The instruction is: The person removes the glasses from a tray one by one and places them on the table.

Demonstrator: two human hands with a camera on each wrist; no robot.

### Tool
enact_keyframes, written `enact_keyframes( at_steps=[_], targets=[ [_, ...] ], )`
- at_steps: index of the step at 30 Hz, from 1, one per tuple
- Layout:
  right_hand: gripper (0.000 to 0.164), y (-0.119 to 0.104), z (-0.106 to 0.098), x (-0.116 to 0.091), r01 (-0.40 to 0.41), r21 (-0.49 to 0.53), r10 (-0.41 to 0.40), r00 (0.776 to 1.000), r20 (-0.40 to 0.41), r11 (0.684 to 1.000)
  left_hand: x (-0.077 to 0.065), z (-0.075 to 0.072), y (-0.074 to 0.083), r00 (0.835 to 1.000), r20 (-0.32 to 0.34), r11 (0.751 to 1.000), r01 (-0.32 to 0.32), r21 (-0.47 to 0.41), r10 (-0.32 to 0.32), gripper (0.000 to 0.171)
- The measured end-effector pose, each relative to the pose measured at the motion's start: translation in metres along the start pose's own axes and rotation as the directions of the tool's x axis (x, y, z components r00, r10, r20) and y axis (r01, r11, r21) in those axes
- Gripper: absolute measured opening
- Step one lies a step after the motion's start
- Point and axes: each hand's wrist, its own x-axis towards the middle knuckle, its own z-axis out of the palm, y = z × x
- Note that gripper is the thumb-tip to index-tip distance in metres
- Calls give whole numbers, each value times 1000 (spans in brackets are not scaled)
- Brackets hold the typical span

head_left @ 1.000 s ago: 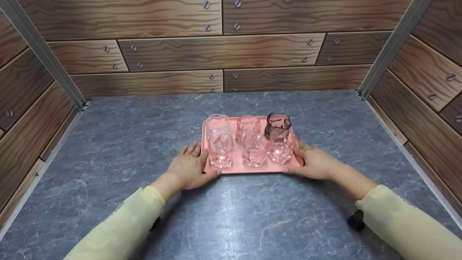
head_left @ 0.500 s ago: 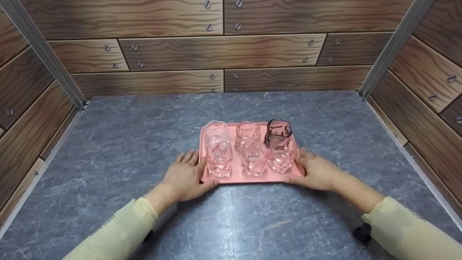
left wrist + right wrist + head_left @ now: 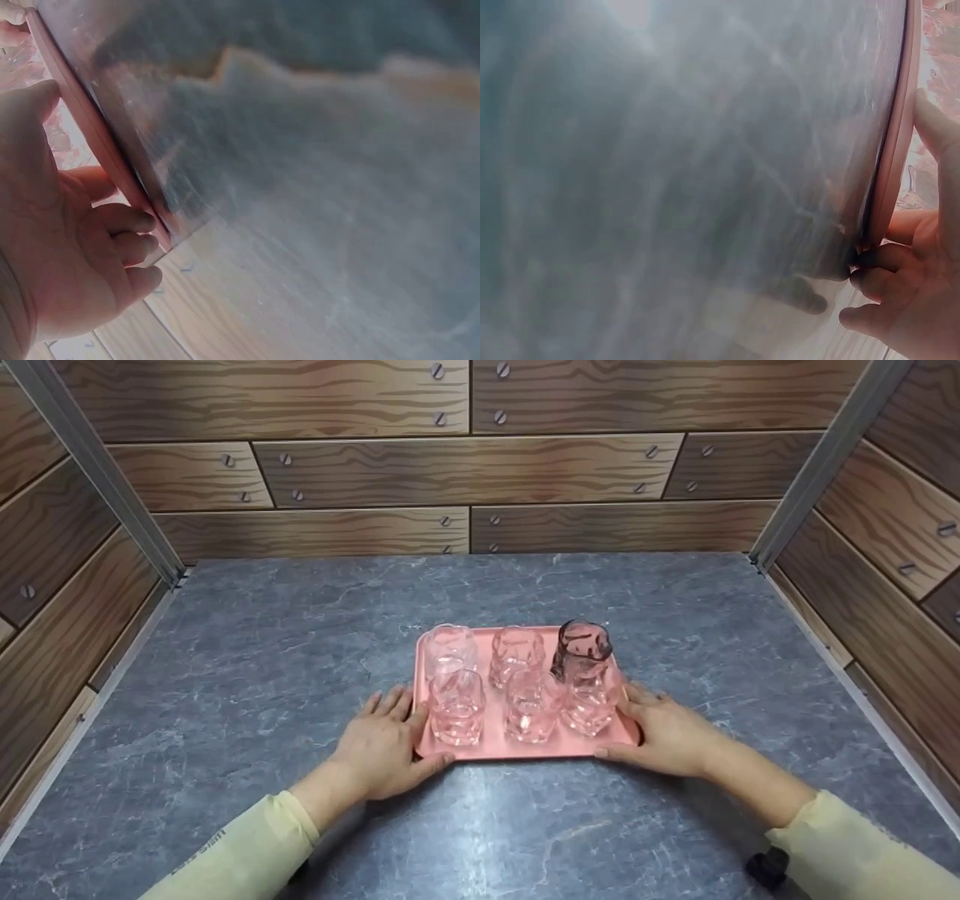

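Note:
A pink rectangular tray [image 3: 491,744] lies in the middle of the table, bearing two rows of faceted drinking glasses. Several glasses are clear, such as the front left one [image 3: 457,711]; a smoky dark glass [image 3: 582,640] stands at the back right. My left hand [image 3: 377,748] holds the tray's near left corner, thumb along the front edge and fingers at the side. The right hand [image 3: 670,735] grips the opposite near corner likewise. In the left wrist view, fingertips sit right at the tray's rim [image 3: 94,127]; the right wrist view has fingers against the rim [image 3: 895,142] too.
The tabletop [image 3: 285,607] is grey with a marbled pattern. Wood-print panels [image 3: 465,469] wall it at the back and both sides, with metal posts [image 3: 821,469] at the back corners. A small black object [image 3: 766,868] hangs below the right sleeve.
Both hands have drawn the tray toward me, down in the head view, with the glasses riding along on it. Their grip on the corners looks the same.

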Motion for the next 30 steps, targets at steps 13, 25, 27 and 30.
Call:
enact_keyframes(
  at_steps=[13, 25, 27, 30],
  targets=[
    [106, -1, 1, -7, 33, 17, -33, 999, -5, 999, -9, 2, 3, 999, -37, 1000, -11, -24, 10, 93],
    [105, -2, 1, -8, 29, 24, -28, 1000, -3, 999, -13, -5, -7, 987, -159, 993, -42, -106, 25, 85],
    [105, -3, 0, -8, 22, 29, -21, 1000, -4, 999, -13, -10, -7, 980, -200, 992, -36, -120, 12, 84],
    [105, -3, 1, -8, 8, 31, -8, 1000, -1, 999, -11, -18, -6, 961, -275, 989, -21, -147, -21, 87]
  ],
)
